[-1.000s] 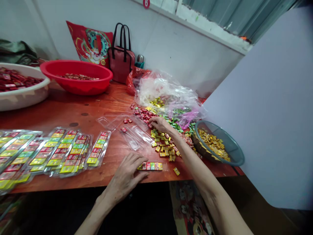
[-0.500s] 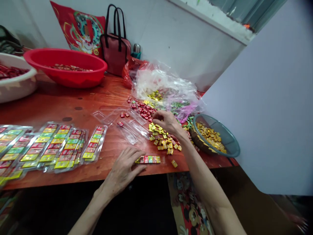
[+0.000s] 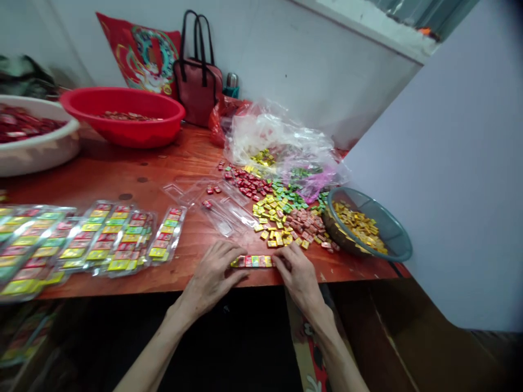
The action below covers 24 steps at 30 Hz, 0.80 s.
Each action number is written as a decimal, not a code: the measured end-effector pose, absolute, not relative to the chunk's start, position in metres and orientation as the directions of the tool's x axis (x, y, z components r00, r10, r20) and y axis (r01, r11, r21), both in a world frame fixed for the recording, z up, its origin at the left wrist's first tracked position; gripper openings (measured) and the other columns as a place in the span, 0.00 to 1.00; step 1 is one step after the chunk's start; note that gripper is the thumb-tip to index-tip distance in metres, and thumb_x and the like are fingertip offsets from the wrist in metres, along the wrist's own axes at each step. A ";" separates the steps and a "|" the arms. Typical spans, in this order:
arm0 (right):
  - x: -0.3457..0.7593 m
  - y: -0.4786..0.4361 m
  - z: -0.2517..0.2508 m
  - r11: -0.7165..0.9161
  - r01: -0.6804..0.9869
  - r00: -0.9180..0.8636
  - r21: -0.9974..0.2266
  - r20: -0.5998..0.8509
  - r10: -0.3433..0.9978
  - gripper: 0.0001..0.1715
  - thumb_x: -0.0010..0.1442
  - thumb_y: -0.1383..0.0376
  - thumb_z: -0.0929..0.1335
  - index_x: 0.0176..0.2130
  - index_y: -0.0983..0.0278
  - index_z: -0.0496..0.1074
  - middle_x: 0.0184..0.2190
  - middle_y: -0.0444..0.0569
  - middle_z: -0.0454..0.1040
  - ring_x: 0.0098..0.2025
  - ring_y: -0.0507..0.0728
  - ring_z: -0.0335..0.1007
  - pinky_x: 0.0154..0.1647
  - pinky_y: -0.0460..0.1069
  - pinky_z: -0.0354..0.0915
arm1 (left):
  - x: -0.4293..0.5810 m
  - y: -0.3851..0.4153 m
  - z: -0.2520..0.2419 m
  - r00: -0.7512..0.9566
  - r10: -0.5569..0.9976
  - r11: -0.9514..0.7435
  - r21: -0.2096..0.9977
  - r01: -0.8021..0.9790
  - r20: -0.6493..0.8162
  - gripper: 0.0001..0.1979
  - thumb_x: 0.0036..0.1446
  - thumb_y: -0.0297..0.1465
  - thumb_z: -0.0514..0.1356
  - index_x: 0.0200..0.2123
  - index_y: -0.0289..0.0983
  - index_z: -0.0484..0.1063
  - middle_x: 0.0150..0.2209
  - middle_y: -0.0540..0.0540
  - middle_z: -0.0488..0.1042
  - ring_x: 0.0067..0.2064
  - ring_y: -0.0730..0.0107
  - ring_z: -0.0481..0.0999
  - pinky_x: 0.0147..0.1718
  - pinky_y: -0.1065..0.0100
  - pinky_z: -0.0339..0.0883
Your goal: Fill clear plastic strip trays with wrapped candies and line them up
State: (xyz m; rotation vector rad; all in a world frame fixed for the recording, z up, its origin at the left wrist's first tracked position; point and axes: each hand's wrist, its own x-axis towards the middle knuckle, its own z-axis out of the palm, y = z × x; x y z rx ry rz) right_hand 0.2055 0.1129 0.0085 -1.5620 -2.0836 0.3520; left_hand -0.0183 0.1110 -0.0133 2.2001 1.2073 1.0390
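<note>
Two hands brought together: row of wrapped candies (image 3: pixel 251 262) held between left hand (image 3: pixel 211 275) and right hand (image 3: pixel 298 277), fingers at both ends; right hand taken from loose candy pile (image 3: pixel 281 220).

White basin (image 3: pixel 28 158) — cut off by the left edge; sealed packets (image 3: pixel 24 250) likewise. Print on the foil-wrapped pieces (image 3: pixel 252 261) too small to read — row's right end partly behind the right hand's fingers (image 3: pixel 281 262).

A red plastic basin (image 3: pixel 122 133) and a white round basin (image 3: pixel 41 158) sit on a varnished wooden table (image 3: pixel 102 169), before a red patterned cushion (image 3: pixel 141 57) and dark red handbag (image 3: pixel 198 92) against a white wall (image 3: pixel 286 71).
</note>
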 end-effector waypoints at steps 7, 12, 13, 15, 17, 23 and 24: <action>0.204 0.107 -0.016 0.302 0.944 -0.227 -0.132 0.404 0.886 0.18 0.68 0.58 0.57 0.37 0.61 0.72 0.34 0.48 0.71 0.26 0.52 0.66 0.21 0.46 0.52 | -0.018 0.104 0.000 0.334 0.868 -0.497 0.662 0.561 0.368 0.13 0.57 0.36 0.63 0.43 0.37 0.71 0.43 0.45 0.73 0.47 0.62 0.68 0.48 0.61 0.62; 0.202 0.106 -0.022 0.261 0.964 -0.206 -0.060 0.457 0.866 0.22 0.69 0.56 0.55 0.40 0.61 0.73 0.36 0.47 0.71 0.24 0.50 0.65 0.17 0.44 0.50 | -0.019 0.102 0.002 0.366 0.844 -0.536 0.641 0.549 0.392 0.12 0.55 0.37 0.64 0.40 0.37 0.72 0.43 0.46 0.72 0.47 0.63 0.67 0.48 0.63 0.62; 0.201 0.105 -0.021 0.254 0.965 -0.199 -0.064 0.447 0.872 0.22 0.69 0.56 0.55 0.41 0.60 0.73 0.36 0.47 0.71 0.24 0.49 0.65 0.17 0.44 0.50 | -0.018 0.102 0.002 0.372 0.840 -0.543 0.633 0.552 0.396 0.11 0.56 0.37 0.64 0.38 0.37 0.72 0.43 0.46 0.72 0.47 0.64 0.67 0.47 0.64 0.62; 0.199 0.104 -0.018 0.240 0.967 -0.182 -0.085 0.425 0.887 0.21 0.69 0.56 0.56 0.43 0.60 0.73 0.37 0.47 0.72 0.25 0.50 0.66 0.18 0.44 0.52 | -0.018 0.101 0.003 0.377 0.831 -0.556 0.616 0.558 0.409 0.07 0.56 0.34 0.64 0.35 0.36 0.72 0.40 0.47 0.72 0.45 0.65 0.67 0.46 0.64 0.62; 0.196 0.104 -0.016 0.225 0.966 -0.153 -0.130 0.418 0.895 0.21 0.68 0.56 0.56 0.44 0.60 0.72 0.38 0.48 0.72 0.26 0.51 0.68 0.20 0.45 0.55 | -0.016 0.098 0.001 0.358 0.829 -0.559 0.608 0.564 0.430 0.04 0.57 0.30 0.63 0.33 0.36 0.72 0.38 0.47 0.72 0.43 0.65 0.67 0.44 0.65 0.63; 0.188 0.105 -0.016 0.285 0.882 -0.137 -0.376 0.373 0.918 0.21 0.66 0.54 0.57 0.44 0.61 0.73 0.38 0.51 0.73 0.34 0.57 0.72 0.31 0.49 0.65 | -0.014 0.078 -0.011 0.230 0.848 -0.507 0.606 0.613 0.477 0.02 0.57 0.25 0.62 0.32 0.35 0.71 0.38 0.46 0.71 0.41 0.65 0.68 0.41 0.65 0.64; 0.187 0.106 -0.015 0.308 0.838 -0.147 -0.451 0.358 0.922 0.21 0.66 0.54 0.58 0.44 0.62 0.73 0.38 0.51 0.73 0.34 0.57 0.72 0.33 0.50 0.66 | -0.015 0.073 -0.012 0.202 0.852 -0.493 0.610 0.620 0.483 0.02 0.57 0.24 0.61 0.32 0.35 0.71 0.38 0.45 0.71 0.41 0.65 0.68 0.41 0.65 0.65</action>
